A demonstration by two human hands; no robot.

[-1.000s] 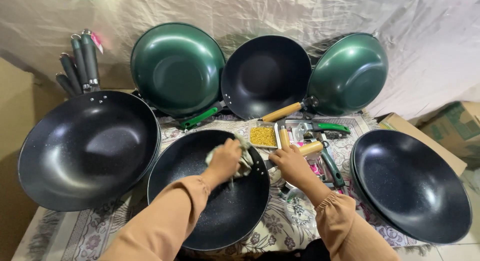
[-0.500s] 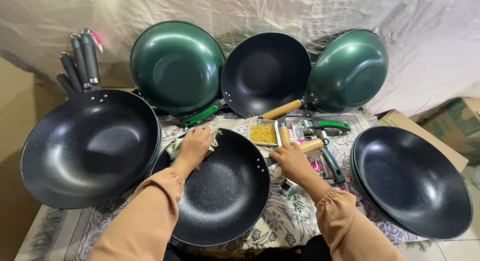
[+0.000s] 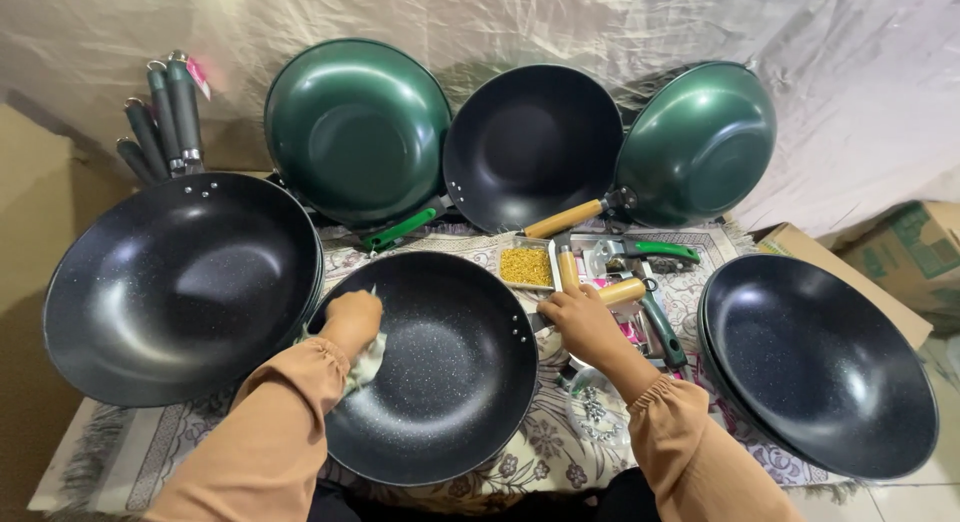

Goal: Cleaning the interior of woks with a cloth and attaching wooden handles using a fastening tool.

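A black speckled wok [image 3: 440,382] lies in front of me on a patterned cloth [image 3: 560,452]. My left hand [image 3: 352,320] presses a pale rag [image 3: 368,360] against the wok's inner left wall. My right hand [image 3: 583,322] grips the wok's wooden handle [image 3: 622,291] at its right side. Both arms wear tan sleeves.
A big black wok stack [image 3: 180,282] sits at left, another [image 3: 820,367] at right. Two green woks [image 3: 355,132] [image 3: 700,147] and a black one [image 3: 530,147] lean on the backdrop. A tray of small yellow pieces [image 3: 525,266], loose handles [image 3: 165,117] and cardboard boxes [image 3: 900,252] lie around.
My left hand with the rag has slid from the wok's upper right rim across to its left wall. My right hand has stayed on the handle.
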